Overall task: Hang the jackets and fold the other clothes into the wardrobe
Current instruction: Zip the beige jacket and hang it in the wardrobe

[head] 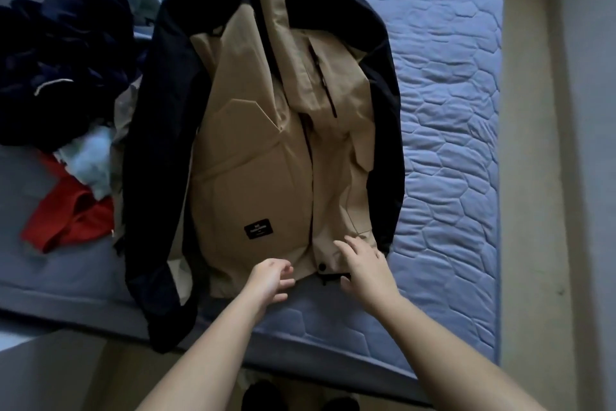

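Observation:
A tan jacket (260,157) with dark navy sleeves lies face up and spread flat on the bed, hood toward the far side, hem toward me. A small black label sits near its lower left front. My left hand (271,280) hovers at the hem with fingers loosely curled, holding nothing. My right hand (363,267) is at the hem's right side by a black snap, fingers spread over the fabric. Whether either hand touches the jacket is unclear.
A blue quilted bedspread (450,110) covers the bed. Left of the jacket lies a heap of dark navy clothes (66,70), a pale blue garment (91,160) and a red garment (70,214). A beige floor strip (533,177) runs along the bed's right edge.

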`<state>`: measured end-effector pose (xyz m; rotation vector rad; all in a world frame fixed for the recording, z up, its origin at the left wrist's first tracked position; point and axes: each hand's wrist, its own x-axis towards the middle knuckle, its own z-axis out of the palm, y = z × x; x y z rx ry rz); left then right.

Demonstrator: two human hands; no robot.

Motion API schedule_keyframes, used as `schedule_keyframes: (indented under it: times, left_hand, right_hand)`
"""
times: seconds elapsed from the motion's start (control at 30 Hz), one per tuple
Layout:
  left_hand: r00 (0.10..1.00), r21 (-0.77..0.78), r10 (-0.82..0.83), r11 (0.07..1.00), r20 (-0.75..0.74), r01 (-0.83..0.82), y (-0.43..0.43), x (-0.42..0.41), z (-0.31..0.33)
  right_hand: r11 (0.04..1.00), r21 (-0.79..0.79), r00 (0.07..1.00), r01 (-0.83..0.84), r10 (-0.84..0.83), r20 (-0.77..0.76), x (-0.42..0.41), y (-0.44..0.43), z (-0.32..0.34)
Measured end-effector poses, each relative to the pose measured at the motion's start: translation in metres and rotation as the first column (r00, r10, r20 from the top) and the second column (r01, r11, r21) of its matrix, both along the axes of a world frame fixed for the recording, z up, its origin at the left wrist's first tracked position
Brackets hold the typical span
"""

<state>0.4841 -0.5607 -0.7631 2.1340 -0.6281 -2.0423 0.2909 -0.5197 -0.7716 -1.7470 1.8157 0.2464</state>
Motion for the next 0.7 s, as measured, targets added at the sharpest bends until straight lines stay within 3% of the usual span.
schedule_keyframes:
  times: [0.1,0.23,0.33,0.43,0.47,0.53,0.6,0.7]
  left_hand:
    - [1.000,0.092,0.004,0.996,-0.002,-0.004,0.014,-0.010,-0.026]
    - [0.989,0.227,0.147,0.964,-0.011,-0.141,0.025,-0.015,-0.053]
    - [0.942,0.275,0.335,0.906,-0.004,-0.321,0.030,-0.023,-0.064]
    - [0.806,0.166,0.591,0.800,-0.046,-0.577,0.036,-0.034,-0.070]
    - [0.755,0.137,0.652,0.756,-0.067,-0.641,0.037,-0.037,-0.069]
    - [0.706,0.105,0.703,0.711,-0.090,-0.695,0.040,-0.043,-0.065]
    - [0.694,0.094,0.714,0.700,-0.093,-0.708,0.041,-0.048,-0.061]
    - [0.697,0.093,0.707,0.707,-0.123,-0.701,0.040,-0.054,-0.058]
  right_hand:
    - [0.958,-0.157,0.953,-0.242,0.204,-0.223,0.008,0.002,-0.020]
    - [0.894,-0.359,0.943,-0.267,0.167,-0.287,0.016,-0.003,-0.051]
    - [0.896,-0.418,0.986,-0.149,0.103,-0.130,0.010,-0.003,-0.064]
    - [0.938,-0.327,0.972,0.117,-0.041,0.231,-0.002,0.003,-0.067]
    - [0.937,-0.232,0.909,0.262,-0.159,0.385,-0.005,0.006,-0.065]
    - [0.815,-0.038,0.658,0.578,-0.438,0.612,-0.008,0.010,-0.059]
    - [0.571,0.098,0.373,0.815,-0.647,0.665,-0.010,0.013,-0.053]
    - [0.250,0.263,0.015,0.932,-0.751,0.660,-0.014,0.019,-0.049]
